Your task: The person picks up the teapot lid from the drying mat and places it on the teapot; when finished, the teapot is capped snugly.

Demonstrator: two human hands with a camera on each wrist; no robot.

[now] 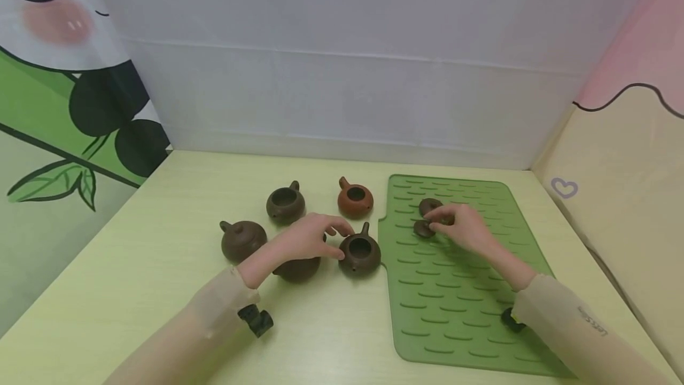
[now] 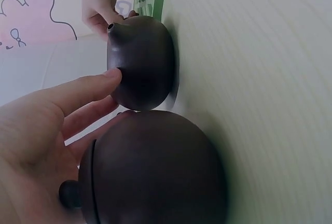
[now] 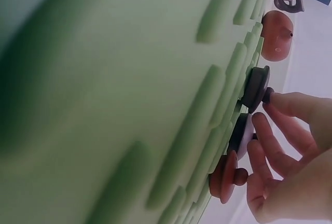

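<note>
My left hand [image 1: 312, 236] reaches over a lidded dark brown teapot [image 1: 298, 270] and holds the near side of a lidless dark teapot [image 1: 359, 263]. In the left wrist view the thumb lies on that pot's body [image 2: 145, 63] below the spout, with the other fingers partly hidden behind. Over the green mat [image 1: 443, 314], my right hand [image 1: 464, 227] pinches the knob of a small dark lid [image 1: 424, 229]. Another dark lid [image 3: 240, 133] and a reddish-brown lid [image 3: 224, 177] sit beside it in the right wrist view, below the curled fingers.
A lidless dark teapot [image 1: 285, 210] and a lidless reddish teapot [image 1: 355, 205] stand farther back. At the left is another lidded brown teapot [image 1: 244, 245]. The mat has raised ridges and lies on the right of the table [image 1: 133, 290]; a pale curtain [image 1: 352, 100] hangs behind.
</note>
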